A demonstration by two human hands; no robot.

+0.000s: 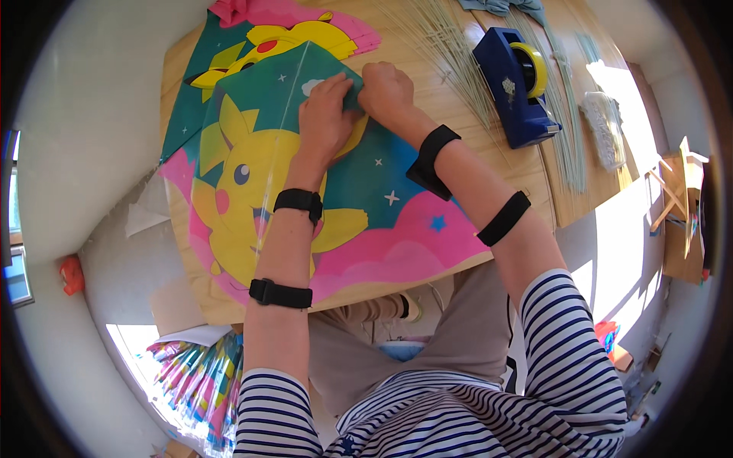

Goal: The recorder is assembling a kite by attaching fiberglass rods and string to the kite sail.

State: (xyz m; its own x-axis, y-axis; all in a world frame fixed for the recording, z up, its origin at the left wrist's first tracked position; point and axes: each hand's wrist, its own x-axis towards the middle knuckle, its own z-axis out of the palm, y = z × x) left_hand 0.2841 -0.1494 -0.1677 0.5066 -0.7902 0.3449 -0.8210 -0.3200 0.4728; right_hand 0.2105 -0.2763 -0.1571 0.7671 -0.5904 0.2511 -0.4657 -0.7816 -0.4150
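A kite sheet [416, 248] lies on the wooden table in front of me, printed with a yellow long-eared cartoon figure on green, blue and pink. A pale straight strip [284, 137] runs lengthwise down it. My left hand [328, 114] is closed at the sheet's upper right edge, fingers curled over the green part. Right beside it, my right hand [385, 91] is closed in a fist-like pinch on the same edge. The fingertips of both are partly hidden, and whether a thin stick is in them I cannot make out.
Another printed sheet [183, 114] lies beneath, toward the far left. Far right stands a blue tape dispenser [500, 95] with a yellow roll, among bundles of thin pale sticks [435, 46] and a clear plastic-wrapped bundle [603, 130]. Folded colourful sheets [202, 382] hang low at left.
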